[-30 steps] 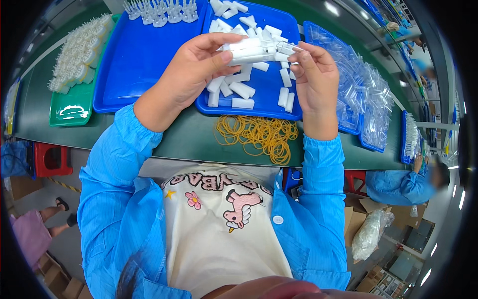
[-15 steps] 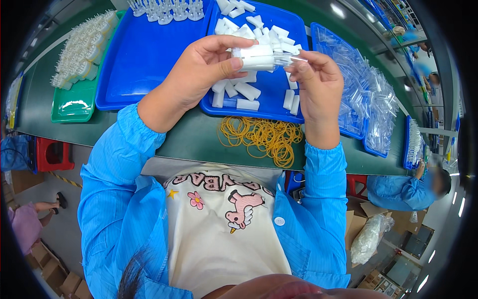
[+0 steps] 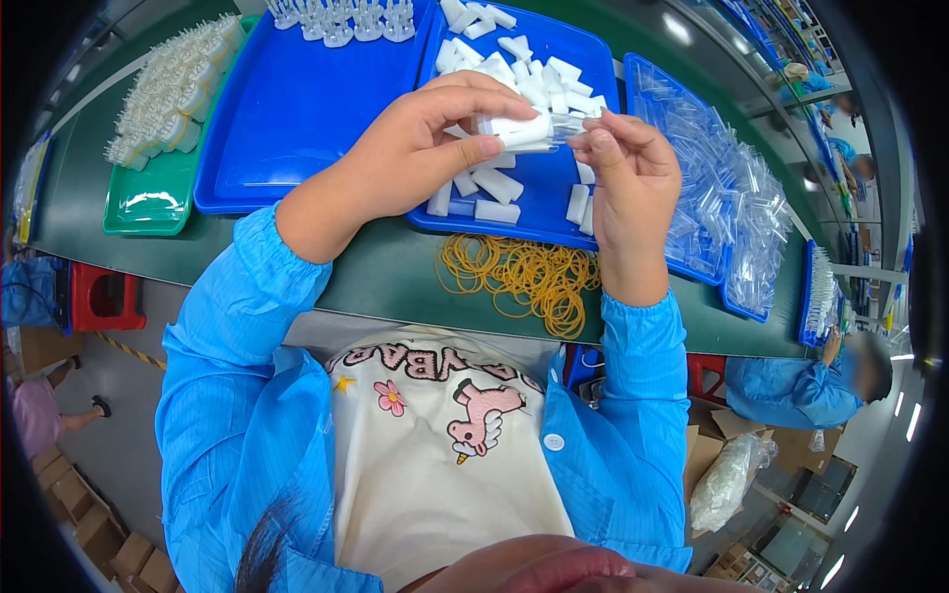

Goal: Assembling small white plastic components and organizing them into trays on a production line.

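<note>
A clear and white plastic assembly (image 3: pixel 529 131) is held up over the middle blue tray (image 3: pixel 544 210). The left hand (image 3: pixel 430 143) grips its left end between thumb and fingers; the right hand (image 3: pixel 633 163) has thumb and fingertips closed around the clear part at its right end, the exact contact too small to tell. Below, white blocks (image 3: pixel 497 185) lie scattered across the tray, thickest toward its far edge. Between the tray's near edge and the near edge of the worktop (image 3: pixel 386 287) lies a tangle of yellow rubber bands (image 3: pixel 524 277). The left blue tray (image 3: pixel 306 119) carries clear pronged pieces (image 3: pixel 366 20) along its far edge. Farther left, white pronged parts (image 3: pixel 178 89) fill the far portion of a green tray (image 3: pixel 148 206). To the right, clear plastic pieces (image 3: pixel 732 188) are heaped.
</note>
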Action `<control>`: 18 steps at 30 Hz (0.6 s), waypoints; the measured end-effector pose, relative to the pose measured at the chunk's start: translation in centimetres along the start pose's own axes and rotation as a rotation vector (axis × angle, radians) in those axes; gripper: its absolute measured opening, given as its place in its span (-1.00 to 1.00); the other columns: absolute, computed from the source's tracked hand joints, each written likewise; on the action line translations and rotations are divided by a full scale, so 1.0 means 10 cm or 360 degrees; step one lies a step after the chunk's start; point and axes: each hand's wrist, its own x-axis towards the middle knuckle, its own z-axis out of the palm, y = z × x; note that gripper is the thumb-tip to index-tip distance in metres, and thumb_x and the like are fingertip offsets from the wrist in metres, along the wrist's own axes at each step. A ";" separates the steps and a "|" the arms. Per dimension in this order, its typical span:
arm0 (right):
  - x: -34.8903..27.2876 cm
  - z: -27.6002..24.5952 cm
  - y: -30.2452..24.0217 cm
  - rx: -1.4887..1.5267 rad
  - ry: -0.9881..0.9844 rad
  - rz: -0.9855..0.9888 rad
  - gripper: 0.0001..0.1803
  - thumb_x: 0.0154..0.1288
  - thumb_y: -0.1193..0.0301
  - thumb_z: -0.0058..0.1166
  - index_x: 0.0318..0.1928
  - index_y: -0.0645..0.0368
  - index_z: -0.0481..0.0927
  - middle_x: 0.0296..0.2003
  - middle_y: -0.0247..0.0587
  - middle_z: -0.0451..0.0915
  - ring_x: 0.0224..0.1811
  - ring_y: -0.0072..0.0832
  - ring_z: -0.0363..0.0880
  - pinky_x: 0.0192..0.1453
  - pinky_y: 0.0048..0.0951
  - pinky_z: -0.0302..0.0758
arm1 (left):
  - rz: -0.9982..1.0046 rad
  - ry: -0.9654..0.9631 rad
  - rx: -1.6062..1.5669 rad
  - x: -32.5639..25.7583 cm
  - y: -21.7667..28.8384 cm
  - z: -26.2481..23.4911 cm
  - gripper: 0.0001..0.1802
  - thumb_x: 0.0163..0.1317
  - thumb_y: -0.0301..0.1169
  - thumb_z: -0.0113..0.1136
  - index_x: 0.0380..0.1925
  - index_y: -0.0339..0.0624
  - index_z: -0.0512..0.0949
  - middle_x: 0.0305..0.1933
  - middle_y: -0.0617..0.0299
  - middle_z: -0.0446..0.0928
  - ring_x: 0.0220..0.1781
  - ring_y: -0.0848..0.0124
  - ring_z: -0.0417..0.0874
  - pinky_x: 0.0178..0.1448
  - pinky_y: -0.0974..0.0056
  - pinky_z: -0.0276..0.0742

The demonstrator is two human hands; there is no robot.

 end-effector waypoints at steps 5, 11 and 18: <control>0.09 -0.15 -0.03 -0.0023 -0.0264 0.0193 -0.78 0.23 0.66 0.23 -0.10 0.35 0.61 -0.21 -0.09 0.64 -0.25 -0.43 0.69 -0.25 -0.56 0.62 | -0.0124 -0.0009 -0.0194 0.00 -0.01 -0.01 -0.66 0.36 -0.40 0.15 0.11 -0.17 0.57 0.21 0.14 0.46 0.17 0.34 0.52 0.22 0.27 0.51; 0.08 -0.15 0.03 -0.0028 -0.0304 0.0101 -0.80 0.22 0.65 0.23 -0.12 0.35 0.63 -0.23 -0.13 0.64 -0.35 -0.55 0.60 -0.30 -0.61 0.55 | -0.0176 0.0004 -0.0356 -0.01 -0.02 0.02 -0.65 0.34 -0.42 0.18 0.12 -0.19 0.58 0.22 0.14 0.46 0.17 0.33 0.53 0.26 0.26 0.50; -0.03 0.09 0.04 -0.0186 -0.0066 -0.0037 -0.77 0.23 0.65 0.23 -0.08 0.35 0.61 -0.14 -0.14 0.61 -0.21 -0.52 0.60 -0.15 -0.57 0.56 | -0.0151 0.0005 -0.0612 -0.02 -0.04 0.09 -0.60 0.28 -0.43 0.24 0.14 -0.18 0.58 0.25 0.16 0.41 0.27 0.33 0.45 0.32 0.24 0.45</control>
